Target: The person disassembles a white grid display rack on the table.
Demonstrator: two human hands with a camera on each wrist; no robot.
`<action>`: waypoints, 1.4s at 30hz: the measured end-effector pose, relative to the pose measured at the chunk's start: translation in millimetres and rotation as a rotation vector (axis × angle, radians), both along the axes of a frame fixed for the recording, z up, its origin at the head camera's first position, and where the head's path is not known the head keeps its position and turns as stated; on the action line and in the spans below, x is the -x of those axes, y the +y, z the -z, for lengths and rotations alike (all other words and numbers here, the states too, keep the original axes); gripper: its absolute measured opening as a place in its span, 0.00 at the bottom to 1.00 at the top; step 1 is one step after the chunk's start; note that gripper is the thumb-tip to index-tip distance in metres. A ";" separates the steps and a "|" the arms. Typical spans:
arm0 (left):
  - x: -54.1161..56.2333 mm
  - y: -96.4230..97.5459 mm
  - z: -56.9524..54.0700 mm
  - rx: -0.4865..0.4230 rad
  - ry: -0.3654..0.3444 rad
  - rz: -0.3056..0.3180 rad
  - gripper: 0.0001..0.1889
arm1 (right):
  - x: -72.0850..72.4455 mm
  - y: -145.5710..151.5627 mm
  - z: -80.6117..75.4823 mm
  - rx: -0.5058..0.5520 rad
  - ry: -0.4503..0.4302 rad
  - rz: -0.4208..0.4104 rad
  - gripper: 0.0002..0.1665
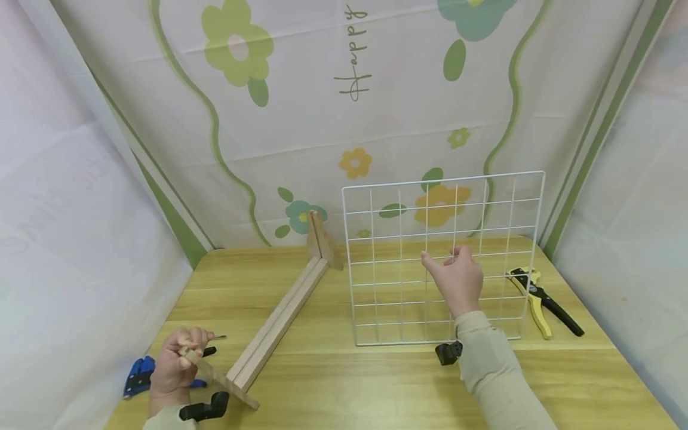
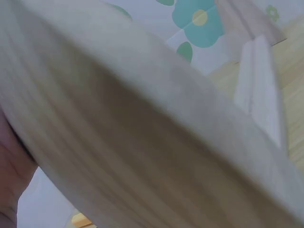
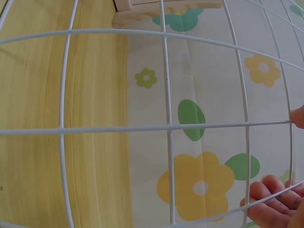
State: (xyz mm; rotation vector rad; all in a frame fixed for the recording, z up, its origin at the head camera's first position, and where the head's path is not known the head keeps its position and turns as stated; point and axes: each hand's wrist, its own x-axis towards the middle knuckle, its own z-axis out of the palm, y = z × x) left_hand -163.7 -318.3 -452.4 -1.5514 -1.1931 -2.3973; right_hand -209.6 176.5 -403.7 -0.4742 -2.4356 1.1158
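At the near left my left hand (image 1: 177, 364) grips the near end piece of a wooden stand (image 1: 285, 325). Two long bars with a groove between them run from that piece to a grooved, upright far end piece (image 1: 321, 242). Close up, the near end piece (image 2: 156, 123) fills most of the left wrist view. A white wire grid panel (image 1: 400, 280) stands upright right of the stand. My right hand (image 1: 457, 280) holds it near the middle, with fingertips (image 3: 273, 190) curled at one wire and the thumb on another.
Blue-handled pliers (image 1: 140, 376) lie beside my left hand, partly hidden by it. A small metal tip (image 1: 219, 337) shows past its fingers. Yellow and black wire strippers (image 1: 540, 298) lie right of the panel. A flowered curtain (image 1: 301, 119) hangs behind the wooden table (image 1: 322, 394).
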 end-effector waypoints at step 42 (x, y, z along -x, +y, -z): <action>6.4 9.9 7.3 -0.072 -0.043 -0.073 0.03 | 37.8 1.7 57.1 0.168 -0.063 -0.124 0.53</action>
